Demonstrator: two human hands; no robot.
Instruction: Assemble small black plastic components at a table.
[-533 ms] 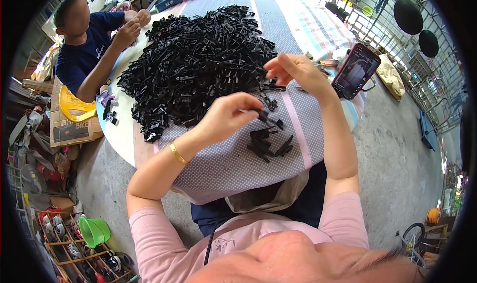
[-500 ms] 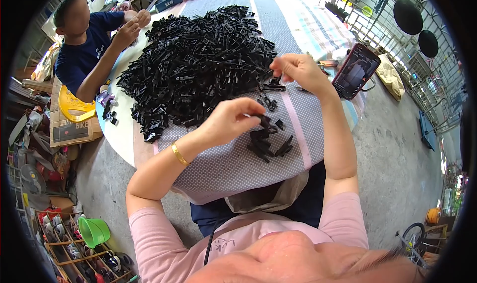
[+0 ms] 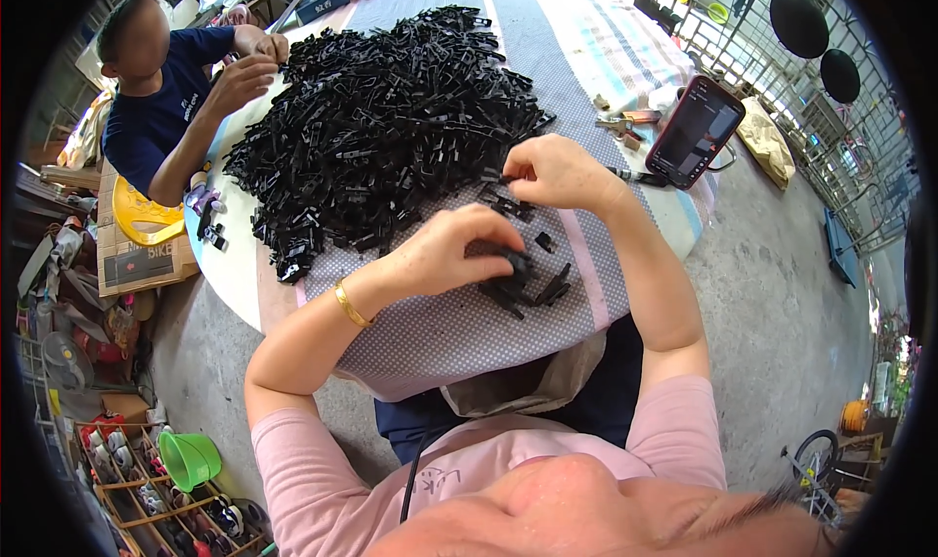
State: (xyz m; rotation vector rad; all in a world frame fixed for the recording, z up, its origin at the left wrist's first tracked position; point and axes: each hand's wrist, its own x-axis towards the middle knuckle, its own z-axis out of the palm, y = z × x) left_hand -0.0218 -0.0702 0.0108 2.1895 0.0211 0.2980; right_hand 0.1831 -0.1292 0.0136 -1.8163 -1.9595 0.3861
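Note:
A large heap of small black plastic pieces, clip-like in shape [image 3: 391, 132], covers the middle of the table. My left hand [image 3: 454, 251], with a gold bangle at the wrist, curls its fingers round a black plastic piece [image 3: 516, 261]. Below those fingers lies a small group of loose black pieces [image 3: 553, 287]. My right hand [image 3: 562, 176] is at the heap's near right edge, thumb and fingers pinched on a black piece whose shape is mostly hidden. A few stray pieces [image 3: 508, 205] lie between the two hands.
A phone [image 3: 696, 132] leans upright at the table's right, beside pliers-like tools [image 3: 625, 127]. An open bag [image 3: 528, 393] rests at my lap below the table edge. Across the left side sits another person [image 3: 161, 98], hands at the heap. A yellow chair [image 3: 142, 213] stands there.
My right hand has come down and left to the heap's edge. My left hand has lowered slightly onto the small group of pieces. The other person's hands have shifted.

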